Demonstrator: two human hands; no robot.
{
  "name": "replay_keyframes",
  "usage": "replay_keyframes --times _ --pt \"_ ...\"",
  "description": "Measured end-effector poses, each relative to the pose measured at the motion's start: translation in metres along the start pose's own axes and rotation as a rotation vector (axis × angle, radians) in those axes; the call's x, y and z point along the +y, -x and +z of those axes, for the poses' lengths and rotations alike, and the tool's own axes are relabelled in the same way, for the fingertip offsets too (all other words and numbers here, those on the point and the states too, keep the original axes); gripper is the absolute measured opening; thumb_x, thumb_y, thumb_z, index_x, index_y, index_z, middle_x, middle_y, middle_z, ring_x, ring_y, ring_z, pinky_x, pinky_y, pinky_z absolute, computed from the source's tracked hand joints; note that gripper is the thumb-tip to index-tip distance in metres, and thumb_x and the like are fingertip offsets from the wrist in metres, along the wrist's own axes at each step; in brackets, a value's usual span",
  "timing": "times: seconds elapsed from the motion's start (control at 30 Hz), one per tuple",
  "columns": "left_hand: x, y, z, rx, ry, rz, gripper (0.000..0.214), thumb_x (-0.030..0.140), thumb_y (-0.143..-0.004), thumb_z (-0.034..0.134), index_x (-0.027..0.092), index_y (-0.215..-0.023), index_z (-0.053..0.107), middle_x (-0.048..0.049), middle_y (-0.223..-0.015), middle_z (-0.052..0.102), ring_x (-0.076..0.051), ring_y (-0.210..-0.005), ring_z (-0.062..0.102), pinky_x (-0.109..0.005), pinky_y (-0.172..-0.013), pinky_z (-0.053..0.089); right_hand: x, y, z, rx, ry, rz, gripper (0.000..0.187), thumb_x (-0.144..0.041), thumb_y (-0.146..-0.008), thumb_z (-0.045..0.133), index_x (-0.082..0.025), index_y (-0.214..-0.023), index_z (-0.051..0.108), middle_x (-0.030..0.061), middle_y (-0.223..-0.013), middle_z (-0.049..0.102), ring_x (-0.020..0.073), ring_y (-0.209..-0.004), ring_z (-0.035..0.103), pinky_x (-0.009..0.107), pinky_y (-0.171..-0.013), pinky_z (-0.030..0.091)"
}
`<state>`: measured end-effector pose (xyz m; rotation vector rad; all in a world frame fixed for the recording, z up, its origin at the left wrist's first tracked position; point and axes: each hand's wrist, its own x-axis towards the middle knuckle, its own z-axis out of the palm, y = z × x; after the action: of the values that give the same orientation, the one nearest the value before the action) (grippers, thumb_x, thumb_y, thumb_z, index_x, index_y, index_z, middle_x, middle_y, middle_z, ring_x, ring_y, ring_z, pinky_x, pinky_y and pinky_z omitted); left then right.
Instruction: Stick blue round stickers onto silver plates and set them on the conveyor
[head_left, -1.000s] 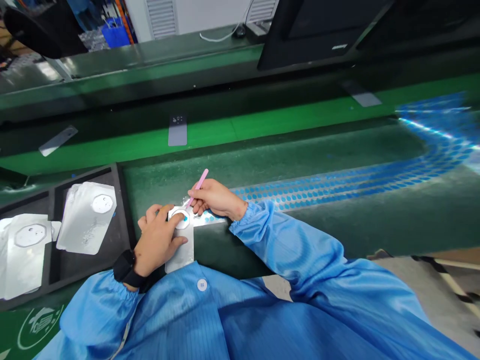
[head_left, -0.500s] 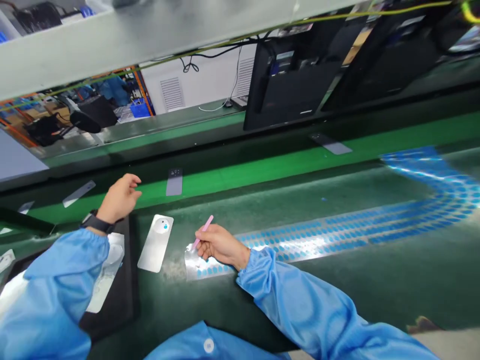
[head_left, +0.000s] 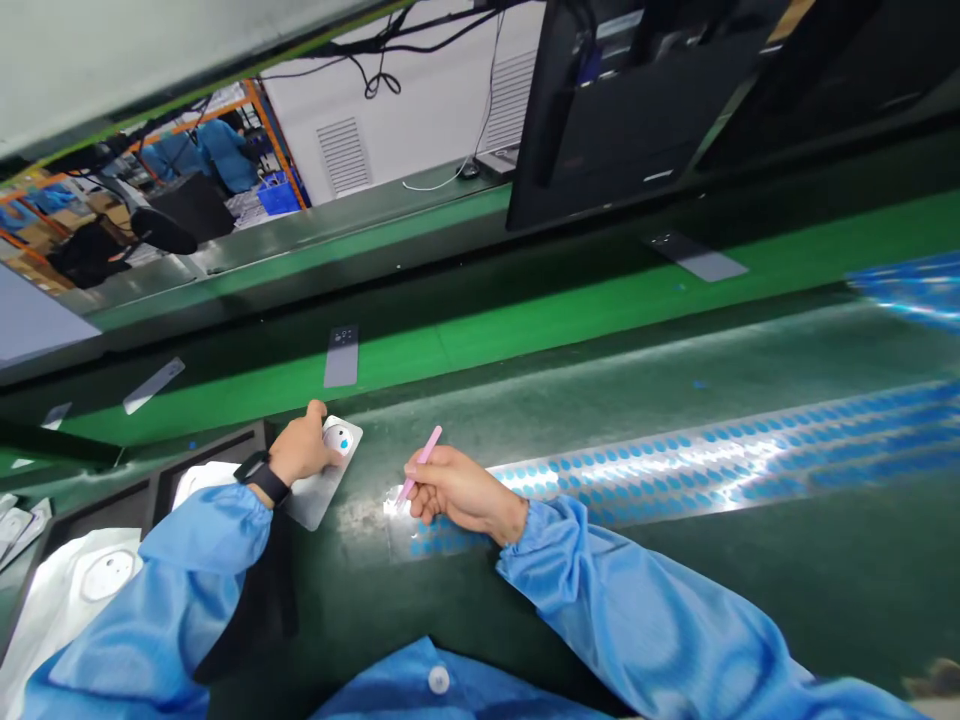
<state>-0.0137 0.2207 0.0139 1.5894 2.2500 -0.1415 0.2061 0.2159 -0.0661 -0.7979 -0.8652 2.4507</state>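
My left hand (head_left: 300, 450) lies on a silver rectangular plate (head_left: 315, 497), its fingers near a white ring with a blue dot (head_left: 338, 438) at the plate's far end. The palm hides part of the plate. My right hand (head_left: 461, 490) pinches pink tweezers (head_left: 424, 462), their tips down at the near end of a long silver strip of blue dots (head_left: 675, 470). Whether the tips hold a dot is hidden by glare.
A black foam tray (head_left: 206, 450) with white-ringed silver sheets (head_left: 90, 590) stands at the left, partly under my sleeve. Several grey plates lie on the green shelf beyond the mat, below dark monitors (head_left: 622, 110). Two people in blue (head_left: 214, 155) stand far off.
My left hand has come down from the air onto the silver plate. The view has tilted and shifted slightly. My right hand still pinches the tweezers near the strip.
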Motion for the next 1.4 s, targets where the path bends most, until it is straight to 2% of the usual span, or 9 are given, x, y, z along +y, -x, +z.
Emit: replay_keyframes --times 0.23,0.43,0.53,0.63,0.77,0.9,1.13,1.27,1.4 --pt "-0.021 -0.050 -0.064 0.175 0.205 -0.056 0.043 0.020 -0.081 0.058 0.014 -0.118 0.037 -0.0021 -0.080 0.068 -0.018 -0.071 0.068 -0.026 -0.061 0.051 0.000 0.001 0.001 0.015 0.016 -0.004 0.040 -0.045 -0.062 0.079 -0.013 -0.066 0.056 0.0001 -0.050 0.060 0.0117 -0.044 0.060 0.019 -0.040 0.047" --pt "-0.035 -0.103 -0.125 0.468 0.051 -0.161 0.051 0.025 -0.084 0.056 0.004 -0.125 0.036 -0.0138 -0.103 0.066 -0.027 -0.097 0.064 -0.036 -0.082 0.050 0.000 0.000 0.001 -0.003 0.021 0.004 0.039 -0.046 -0.065 0.077 -0.014 -0.067 0.053 0.0008 -0.052 0.060 0.0120 -0.044 0.060 0.019 -0.039 0.044" --pt "-0.017 -0.124 -0.112 0.480 -0.066 -0.157 0.057 0.038 -0.081 0.058 0.006 -0.125 0.042 -0.0192 -0.114 0.064 -0.034 -0.108 0.061 -0.041 -0.089 0.047 0.001 0.000 0.001 -0.009 0.017 0.017 0.038 -0.045 -0.066 0.076 -0.015 -0.070 0.052 0.0002 -0.053 0.061 0.0120 -0.044 0.060 0.019 -0.040 0.043" --pt "0.006 -0.140 -0.076 0.343 -0.161 -0.084 0.054 0.048 -0.071 0.065 0.014 -0.112 0.056 -0.0146 -0.106 0.069 -0.034 -0.101 0.065 -0.037 -0.084 0.050 0.001 0.000 0.002 -0.007 0.004 0.023 0.038 -0.042 -0.065 0.077 -0.014 -0.074 0.053 -0.0005 -0.055 0.062 0.0119 -0.045 0.061 0.019 -0.040 0.043" --pt "0.020 -0.149 -0.048 0.253 -0.266 -0.061 0.045 0.039 -0.071 0.061 0.012 -0.108 0.060 -0.0216 -0.108 0.068 -0.038 -0.102 0.064 -0.041 -0.083 0.050 0.001 0.000 0.002 -0.012 -0.012 0.021 0.037 -0.042 -0.066 0.077 -0.013 -0.072 0.054 0.0003 -0.055 0.062 0.0118 -0.045 0.061 0.018 -0.040 0.044" --pt "0.017 -0.142 -0.049 0.244 -0.299 -0.065 0.053 0.033 -0.069 0.060 0.011 -0.117 0.055 -0.0235 -0.111 0.067 -0.038 -0.103 0.064 -0.042 -0.082 0.050 -0.001 -0.003 0.002 -0.022 0.007 0.029 0.033 -0.038 -0.072 0.075 -0.012 -0.066 0.056 0.0020 -0.050 0.061 0.0112 -0.043 0.060 0.018 -0.040 0.045" --pt "0.027 -0.111 -0.047 0.336 -0.177 -0.019 0.037 0.031 -0.071 0.061 0.011 -0.102 0.063 -0.0209 -0.096 0.070 -0.034 -0.091 0.067 -0.040 -0.075 0.051 -0.008 -0.007 0.010 0.004 0.034 0.019 0.027 -0.021 -0.088 0.060 -0.009 -0.064 0.058 0.0048 -0.049 0.062 0.0109 -0.041 0.060 0.017 -0.041 0.049" --pt "0.033 -0.072 -0.066 0.455 -0.074 0.041 0.035 0.031 -0.082 0.050 0.008 -0.108 0.058 -0.0158 -0.090 0.070 -0.032 -0.093 0.065 -0.047 -0.083 0.049 -0.015 -0.004 0.016 0.039 0.101 0.066 0.031 -0.015 -0.093 0.052 -0.009 -0.063 0.057 0.0053 -0.047 0.061 0.0102 -0.038 0.058 0.016 -0.040 0.048" --pt "0.017 -0.010 -0.077 0.524 0.067 0.062 0.039 0.024 -0.077 0.050 0.013 -0.113 0.060 -0.0086 -0.096 0.069 -0.028 -0.097 0.063 -0.046 -0.089 0.048 -0.020 0.013 0.017 0.090 0.238 -0.015 0.026 -0.012 -0.092 0.053 -0.011 -0.067 0.056 0.0031 -0.049 0.063 0.0098 -0.039 0.058 0.016 -0.040 0.048"
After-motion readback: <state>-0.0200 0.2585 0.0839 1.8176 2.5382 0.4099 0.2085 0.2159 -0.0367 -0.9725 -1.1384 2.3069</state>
